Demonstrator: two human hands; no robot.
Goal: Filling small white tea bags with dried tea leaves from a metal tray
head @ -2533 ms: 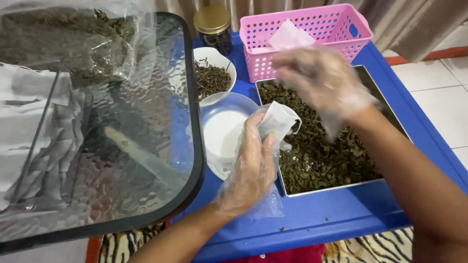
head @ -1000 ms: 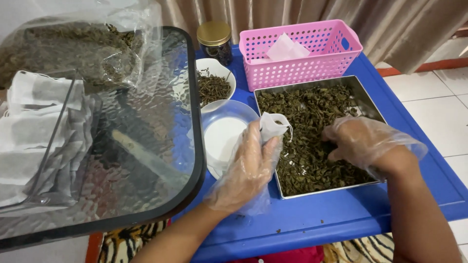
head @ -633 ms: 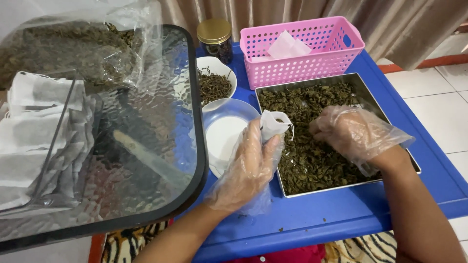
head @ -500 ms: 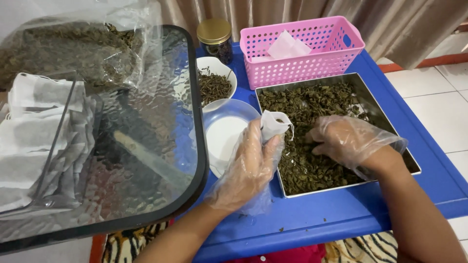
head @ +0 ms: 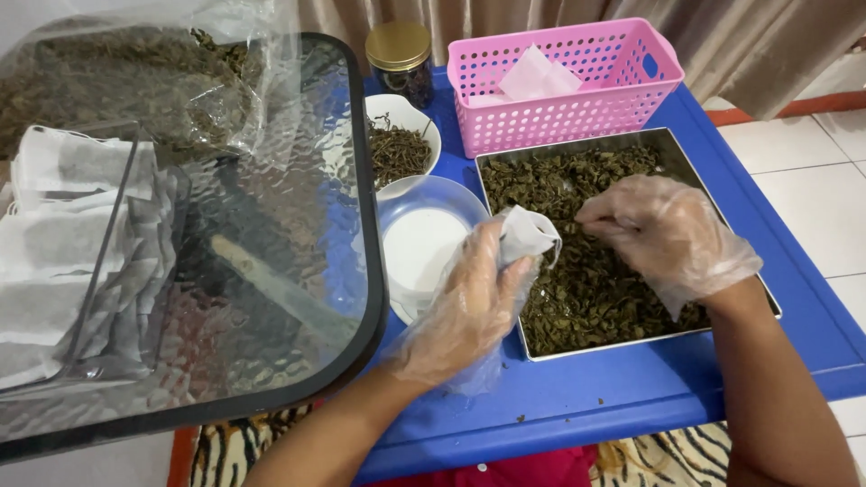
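My left hand (head: 469, 311) grips the white filter bag (head: 525, 233); my right hand (head: 663, 236) pinches dried leaves (head: 586, 289) over the steel tray (head: 631, 341).

My small white filter pouch (head: 525, 236) stood upright with its mouth open at the near left edge of the square steel tray (head: 722, 216), just above the dark, crumpled dried leaves (head: 586, 271) that filled the tray in a loose layer.

Two gloved hands: left (head: 469, 307), right (head: 663, 239). One sachet (head: 523, 236). One steel tray (head: 767, 293) of leaves. One pink basket (head: 564, 113). Two white bowls: far (head: 424, 122), near (head: 419, 243). One jar (head: 400, 59). One glass table (head: 271, 271).
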